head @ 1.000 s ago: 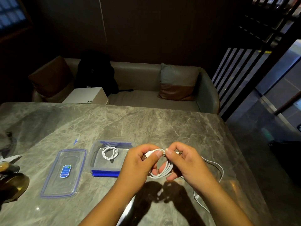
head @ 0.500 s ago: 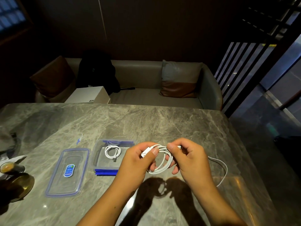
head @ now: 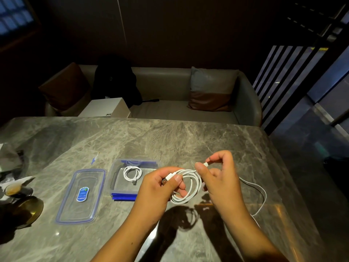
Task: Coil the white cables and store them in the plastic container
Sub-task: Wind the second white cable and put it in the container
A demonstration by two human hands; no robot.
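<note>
2 hands over the grey marble-pattern worktop (head: 170, 140). Left hand (head: 160, 188) pinches the USB plug end of a white charging cable (head: 190, 186) between thumb and fingers, with several loops of the coil hanging below the grip, off the worktop. Right hand (head: 217, 174) pinches the small connector end of the same cable between thumb and forefinger, just above the coil; the other fingers are curled.

White cables visible: 3.
- 1 in the hands, mostly coiled.
- 1 small white coiled cable (head: 132, 173) lying inside the clear rectangular plastic container with blue clips (head: 115, 178), plug pointing toward the near side.
- 1 loose white cable strand (head: 261, 193) on the worktop to the right of the right hand, curving in an arc. Cannot tell if it joins the held cable; the wrist hides the run.

Containers: 1, open, left of the left hand. Lids: 1, a clear blue-rimmed plastic lid with a blue sticker (head: 81, 195), flat on the worktop just left of the container, apart from it.

Left edge of the worktop: 1 small cup of brown liquid (head: 13, 188) and 1 brass-coloured round dish (head: 28, 208).

Behind the worktop: 1 grey sofa (head: 170, 110) with 2 cushions, 1 black bag, 1 white box.
</note>
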